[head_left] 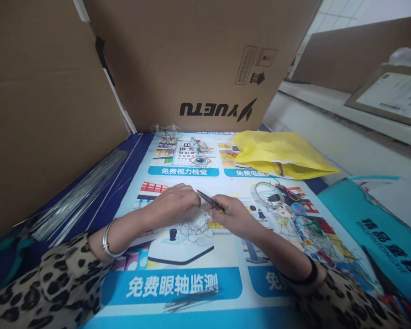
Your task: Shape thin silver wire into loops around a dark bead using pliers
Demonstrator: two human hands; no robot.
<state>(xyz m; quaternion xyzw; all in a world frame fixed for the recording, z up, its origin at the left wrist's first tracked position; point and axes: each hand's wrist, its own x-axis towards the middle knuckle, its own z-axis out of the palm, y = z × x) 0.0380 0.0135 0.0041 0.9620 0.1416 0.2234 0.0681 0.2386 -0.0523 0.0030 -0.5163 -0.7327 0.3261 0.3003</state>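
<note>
My right hand (234, 215) is closed around a pair of small dark-jawed pliers (210, 201), whose tips point up and to the left. Close beside them my left hand (176, 201) is closed, its fingertips near the pliers. A looped piece of thin silvery wire (197, 228) hangs below both hands, and the left fingers seem to pinch its upper end. Exactly where the fingers meet the wire is hidden. Beneath lies a printed poster sheet (226, 256). Short dark wire pieces (192, 298) lie in a small heap near its front edge.
Long straight wires (80, 196) lie in a bundle at left. Bent wire shapes (198, 146) sit at the back, before a cardboard box (178, 59). A yellow bag (281, 151), a tape roll (269, 195), coloured threads (291, 194) and a teal bag (380, 237) are on the right.
</note>
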